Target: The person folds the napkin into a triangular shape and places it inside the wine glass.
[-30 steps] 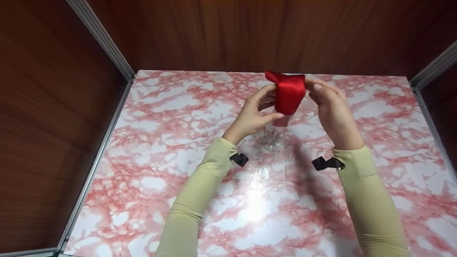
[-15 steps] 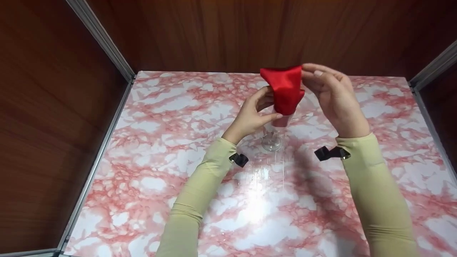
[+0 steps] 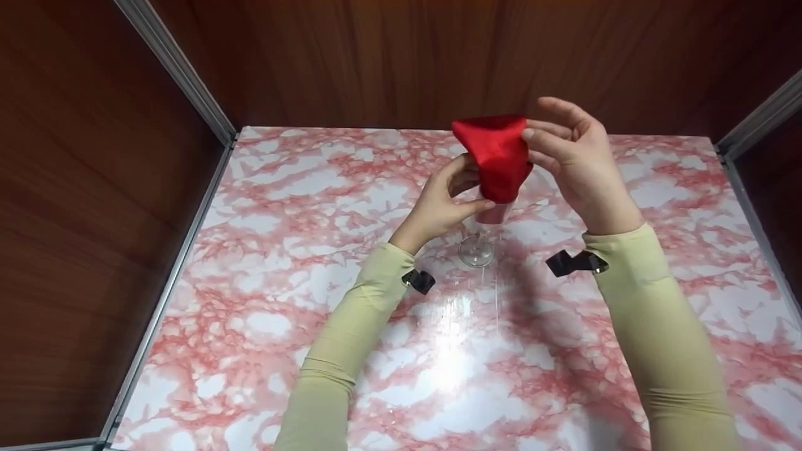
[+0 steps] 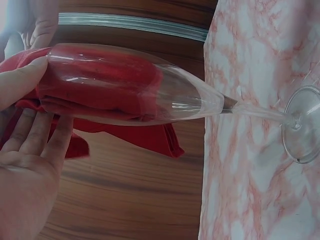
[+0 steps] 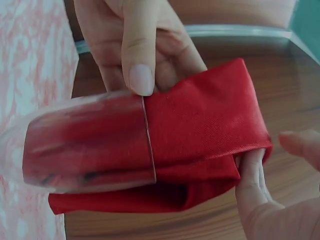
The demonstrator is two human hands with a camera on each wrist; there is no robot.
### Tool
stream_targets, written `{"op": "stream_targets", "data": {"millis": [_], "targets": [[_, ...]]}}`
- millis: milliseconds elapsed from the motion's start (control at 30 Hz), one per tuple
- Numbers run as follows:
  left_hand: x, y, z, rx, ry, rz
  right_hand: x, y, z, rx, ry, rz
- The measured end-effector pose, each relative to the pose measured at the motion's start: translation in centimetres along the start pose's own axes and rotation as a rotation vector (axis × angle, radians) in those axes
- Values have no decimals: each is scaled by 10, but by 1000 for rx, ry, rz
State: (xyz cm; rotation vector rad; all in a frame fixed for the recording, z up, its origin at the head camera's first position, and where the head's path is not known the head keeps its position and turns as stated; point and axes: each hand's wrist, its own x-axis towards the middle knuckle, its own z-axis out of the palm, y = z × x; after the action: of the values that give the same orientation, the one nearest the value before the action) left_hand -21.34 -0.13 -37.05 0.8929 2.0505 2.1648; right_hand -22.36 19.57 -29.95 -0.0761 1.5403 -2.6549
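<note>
A clear champagne flute (image 3: 476, 252) stands on the marbled table, with a folded red satin napkin (image 3: 500, 153) stuffed into its bowl. The cloth rises above the rim and flares out, and one flap hangs down outside the glass (image 4: 190, 97). My left hand (image 3: 435, 203) grips the bowl near the rim, its thumb (image 5: 139, 62) lying along the glass edge. At the napkin's right side my right hand (image 3: 586, 166) pinches the upper edge of the cloth, its index finger raised apart. In the right wrist view some of its fingertips are hidden inside a red fold.
The red-and-white marbled tabletop (image 3: 263, 322) spreads around the flute. Dark wood panels (image 3: 376, 69) rise behind and at the sides, with metal trim (image 3: 182, 69) at their corners. Each sleeve carries a small black strap piece (image 3: 575, 263) at the wrist.
My right hand has moved up and back to the napkin's edge, its index finger lifting away. The napkin's top has flared upward and to the left. My left hand stays on the flute.
</note>
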Motion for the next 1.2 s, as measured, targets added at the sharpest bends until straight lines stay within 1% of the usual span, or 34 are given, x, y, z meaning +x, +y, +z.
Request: {"op": "stream_targets", "data": {"millis": [133,267,400,500,633,700,800,967,1067,1200], "targets": [[3,-11,0,-9,1,9,1,-3,5,-1,58,32],[6,-24,-1,-15,7,21,0,-6,8,20,62,49],[2,-11,0,-6,3,11,-4,-10,10,29,41,59],[-1,2,0,0,-1,7,-7,-13,11,-6,2,67],[-1,3,0,6,-1,-1,-10,-15,13,-74,-49,53],[-2,3,-1,7,-2,-6,-11,-15,16,-93,-61,29],[-2,4,-1,11,-4,-18,-14,-14,19,-119,-77,-33],[-2,5,-1,20,-5,-24,-20,-11,21,-203,-133,-184],[-3,4,0,14,-1,-17,-26,-9,20,-260,-184,-264],[-4,1,0,4,1,3,-37,-8,17,-321,-269,-317]]}}
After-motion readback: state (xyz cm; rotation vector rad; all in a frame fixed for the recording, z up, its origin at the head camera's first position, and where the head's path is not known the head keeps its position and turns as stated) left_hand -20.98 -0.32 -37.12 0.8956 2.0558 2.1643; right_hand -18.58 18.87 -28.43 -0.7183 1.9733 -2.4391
